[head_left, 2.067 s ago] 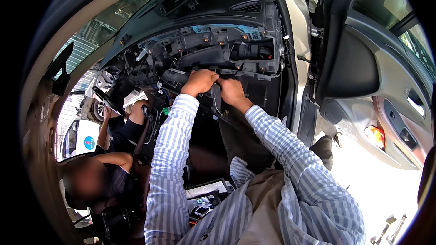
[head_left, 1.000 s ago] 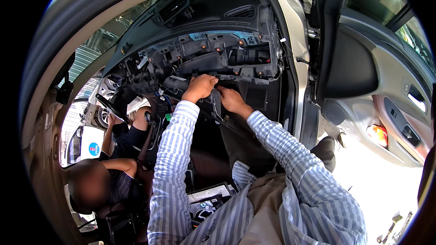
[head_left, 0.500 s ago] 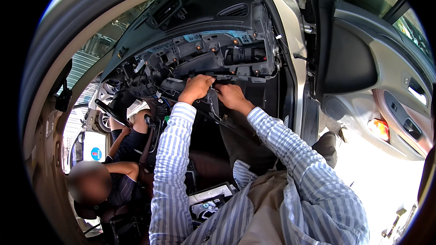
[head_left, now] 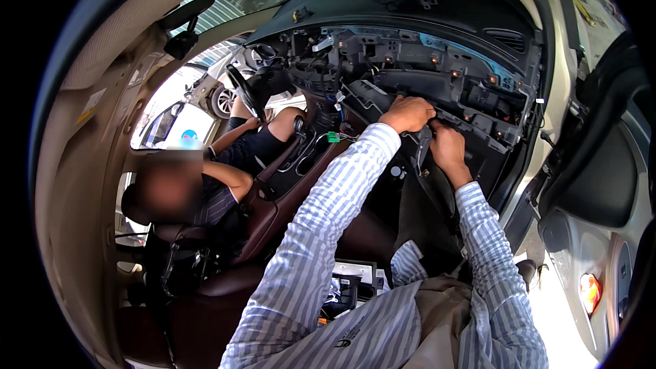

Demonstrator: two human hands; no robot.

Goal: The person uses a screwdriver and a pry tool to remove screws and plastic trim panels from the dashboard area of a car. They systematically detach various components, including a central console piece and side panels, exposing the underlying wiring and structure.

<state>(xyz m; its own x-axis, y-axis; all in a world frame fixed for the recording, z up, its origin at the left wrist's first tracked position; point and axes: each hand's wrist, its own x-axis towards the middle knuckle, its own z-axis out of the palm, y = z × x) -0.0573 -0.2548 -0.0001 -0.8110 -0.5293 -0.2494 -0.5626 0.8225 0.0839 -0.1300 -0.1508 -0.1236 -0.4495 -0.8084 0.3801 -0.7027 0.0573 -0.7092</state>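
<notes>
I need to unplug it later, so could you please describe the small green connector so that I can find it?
Start at the stripped dashboard and drop to the brown centre console. The green connector hangs just above it, left of the left hand. It is the only bright green piece among dark parts.

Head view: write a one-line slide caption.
Both hands, left hand and right hand, work inside a stripped car dashboard.

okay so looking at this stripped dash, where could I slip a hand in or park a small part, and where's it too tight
Free: the dark footwell below the dashboard frame, between the brown centre console and the door sill. Crowded: the frame cavity where the left hand and right hand grip a dark panel, among wiring; the console side beside the green connector; and the lap, with a device.
</notes>
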